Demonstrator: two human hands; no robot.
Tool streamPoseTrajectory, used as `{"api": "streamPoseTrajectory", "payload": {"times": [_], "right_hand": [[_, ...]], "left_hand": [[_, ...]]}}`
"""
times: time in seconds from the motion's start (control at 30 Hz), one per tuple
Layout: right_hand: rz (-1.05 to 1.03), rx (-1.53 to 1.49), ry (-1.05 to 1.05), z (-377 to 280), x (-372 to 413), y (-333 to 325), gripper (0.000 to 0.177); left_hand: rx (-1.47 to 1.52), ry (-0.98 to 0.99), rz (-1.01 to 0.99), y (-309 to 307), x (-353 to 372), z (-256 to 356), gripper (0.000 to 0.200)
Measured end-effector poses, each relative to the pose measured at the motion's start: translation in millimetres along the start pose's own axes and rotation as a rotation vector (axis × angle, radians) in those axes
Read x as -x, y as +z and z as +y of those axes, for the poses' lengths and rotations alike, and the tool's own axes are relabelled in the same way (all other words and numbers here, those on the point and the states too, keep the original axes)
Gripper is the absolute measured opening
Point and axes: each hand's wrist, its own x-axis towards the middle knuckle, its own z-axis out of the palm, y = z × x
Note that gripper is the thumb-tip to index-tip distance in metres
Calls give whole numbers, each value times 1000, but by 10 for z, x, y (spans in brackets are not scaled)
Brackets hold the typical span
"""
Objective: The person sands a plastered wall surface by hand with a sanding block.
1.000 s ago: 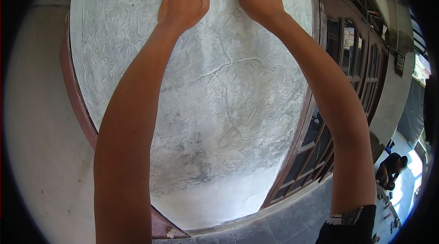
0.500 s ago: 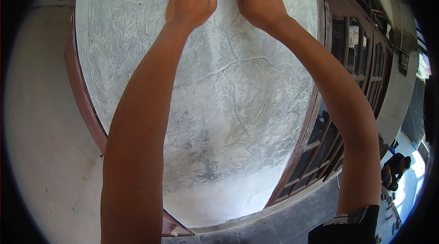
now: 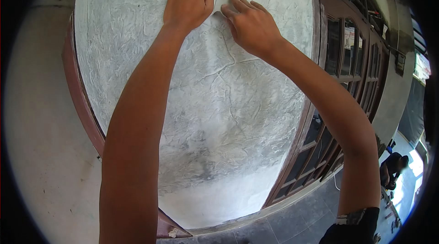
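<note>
A grey and white textured wall panel [image 3: 219,120] with raised crack-like lines fills the middle of the view. My left hand [image 3: 190,2] lies against its upper part, fingers spread and pointing up, holding nothing. To the right of it, my right hand [image 3: 249,22] is bent over a small dark flat piece [image 3: 217,14], whose edge shows by the thumb and fingertips against the wall. Most of that piece is hidden under the hand.
Brown-framed glass doors [image 3: 347,52] stand to the right. A reddish-brown frame edge [image 3: 80,93] runs down the left. Grey floor tiles [image 3: 292,216] lie below. At the far right, a person [image 3: 393,168] in dark clothes is low down.
My right hand has moved down the wall and slightly left, together with the small dark piece. My left hand stays in nearly the same place.
</note>
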Motion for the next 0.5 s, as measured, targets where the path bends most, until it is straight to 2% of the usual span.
{"api": "streamPoseTrajectory", "payload": {"times": [0.1, 0.13, 0.17, 0.23, 0.27, 0.33, 0.4, 0.43, 0.5], "right_hand": [[-56, 81, 195, 445, -347, 47, 30], [-257, -104, 381, 414, -541, -273, 30], [-258, -108, 385, 423, -529, -199, 30], [-168, -74, 261, 404, -468, 30, 27], [-25, 19, 36, 330, -303, 109, 26], [-18, 140, 4, -46, -37, 72, 27], [86, 213, -74, -16, 10, 69, 24], [89, 215, -75, 118, -77, 71, 24], [-25, 47, 137, 425, -351, 113, 25]], "left_hand": [[-3, -6, -24, 10, 8, 0, 44], [-9, -1, -20, 9, 14, -1, 44], [-18, 2, -14, 3, 19, -12, 44], [-13, 3, -6, 1, 22, -20, 44], [-4, 4, 6, 2, 25, -16, 44], [4, -3, 16, -7, 16, -8, 43], [7, -8, 32, -5, 0, -1, 43], [15, -8, 33, -7, 0, -2, 43], [21, -8, 24, -3, 17, -1, 43]]}}
